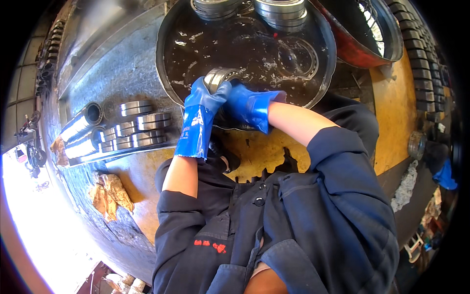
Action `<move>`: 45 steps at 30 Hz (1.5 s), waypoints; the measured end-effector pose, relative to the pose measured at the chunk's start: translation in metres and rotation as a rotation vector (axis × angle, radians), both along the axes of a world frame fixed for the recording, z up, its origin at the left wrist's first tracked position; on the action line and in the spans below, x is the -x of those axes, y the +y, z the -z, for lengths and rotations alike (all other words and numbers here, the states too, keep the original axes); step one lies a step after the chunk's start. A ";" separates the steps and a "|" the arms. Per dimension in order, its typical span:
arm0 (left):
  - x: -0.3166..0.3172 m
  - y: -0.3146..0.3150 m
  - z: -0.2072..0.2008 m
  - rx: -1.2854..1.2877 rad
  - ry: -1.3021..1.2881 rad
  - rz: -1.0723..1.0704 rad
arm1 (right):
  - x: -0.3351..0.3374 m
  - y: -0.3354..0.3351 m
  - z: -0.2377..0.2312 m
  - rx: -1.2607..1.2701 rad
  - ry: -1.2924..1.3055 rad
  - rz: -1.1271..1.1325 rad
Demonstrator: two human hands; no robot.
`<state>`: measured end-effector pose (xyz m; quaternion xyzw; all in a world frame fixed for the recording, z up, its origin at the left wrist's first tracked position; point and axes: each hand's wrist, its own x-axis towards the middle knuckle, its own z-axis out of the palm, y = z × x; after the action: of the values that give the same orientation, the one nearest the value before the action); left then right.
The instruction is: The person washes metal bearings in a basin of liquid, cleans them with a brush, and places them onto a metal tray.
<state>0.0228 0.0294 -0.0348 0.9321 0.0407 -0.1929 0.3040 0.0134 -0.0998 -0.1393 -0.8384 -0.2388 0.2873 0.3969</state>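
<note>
Both my hands wear long blue rubber gloves and meet at the near rim of a round pan of dark, oily liquid. Between them is a shiny steel bearing, tilted over the liquid. My left hand is closed round its left and near side. My right hand presses in from the right, closed against the bearing, its fingertips mostly hidden. Inside the pan's far side stand two stacks of steel bearings, one at the left and one at the right. A ring shape shows in the liquid at the right.
Left of the pan, several bearings and steel tubular stacks sit on a metal tray. A crumpled brown cloth lies nearer me. A red drum stands beyond the pan's right side. Stacked dark rings line the far right.
</note>
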 end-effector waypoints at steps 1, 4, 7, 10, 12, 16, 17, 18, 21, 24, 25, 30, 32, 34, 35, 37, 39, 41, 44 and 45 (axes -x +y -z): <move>0.001 0.004 -0.002 -0.020 0.003 -0.022 | -0.006 -0.004 -0.014 0.396 -0.142 -0.383; 0.001 -0.005 -0.013 0.008 0.021 0.009 | -0.005 -0.035 0.014 -0.049 0.256 -0.036; 0.002 -0.003 -0.013 0.024 0.003 0.013 | -0.001 -0.028 0.022 -0.029 0.155 0.014; 0.001 0.001 -0.001 -0.013 -0.010 -0.022 | 0.013 0.006 0.024 0.074 -0.090 0.216; 0.002 -0.004 -0.008 0.017 -0.001 -0.013 | 0.010 0.000 0.018 -0.242 -0.011 0.293; -0.001 0.010 0.002 0.015 0.005 -0.018 | 0.013 0.001 -0.030 -0.523 0.172 0.394; 0.000 0.002 -0.003 0.019 0.009 -0.018 | 0.016 -0.010 -0.028 -0.471 0.211 0.400; 0.003 -0.005 -0.014 0.017 0.012 -0.023 | 0.011 -0.023 -0.018 -0.402 0.267 0.349; 0.003 -0.010 -0.022 0.034 0.036 -0.020 | 0.001 -0.043 0.005 -0.396 0.479 0.227; 0.003 -0.003 -0.016 0.015 0.017 -0.034 | 0.004 -0.027 0.003 -0.547 0.657 0.306; 0.003 0.000 -0.012 0.000 0.003 -0.045 | 0.008 -0.017 -0.001 -0.658 0.744 0.414; -0.002 -0.006 -0.016 -0.032 0.050 0.037 | 0.016 0.010 -0.002 -1.414 0.984 0.524; 0.000 -0.005 -0.019 -0.024 0.012 -0.003 | 0.012 0.009 0.004 -1.463 0.952 0.468; 0.001 -0.002 -0.012 -0.029 -0.007 -0.024 | 0.012 -0.011 0.006 -1.038 0.752 0.448; 0.001 -0.003 -0.015 -0.008 0.004 -0.014 | 0.010 -0.022 0.009 -0.877 0.705 0.393; 0.002 -0.006 -0.022 0.035 0.026 0.010 | 0.004 -0.037 0.015 -0.614 0.610 0.268; 0.001 -0.005 -0.021 0.019 0.034 -0.007 | 0.000 -0.034 0.012 -0.476 0.478 0.165; 0.004 -0.004 -0.015 0.011 0.024 -0.009 | 0.002 -0.023 0.010 -0.372 0.272 0.132; 0.001 -0.001 -0.004 -0.023 -0.066 -0.011 | 0.012 -0.001 -0.009 -0.381 -0.128 0.250; 0.000 -0.001 -0.004 -0.015 -0.039 -0.006 | 0.015 0.000 -0.017 -0.475 -0.180 0.303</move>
<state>0.0230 0.0280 -0.0307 0.9378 0.0392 -0.1733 0.2984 -0.0015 -0.0995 -0.1219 -0.7703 -0.2057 0.0855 0.5975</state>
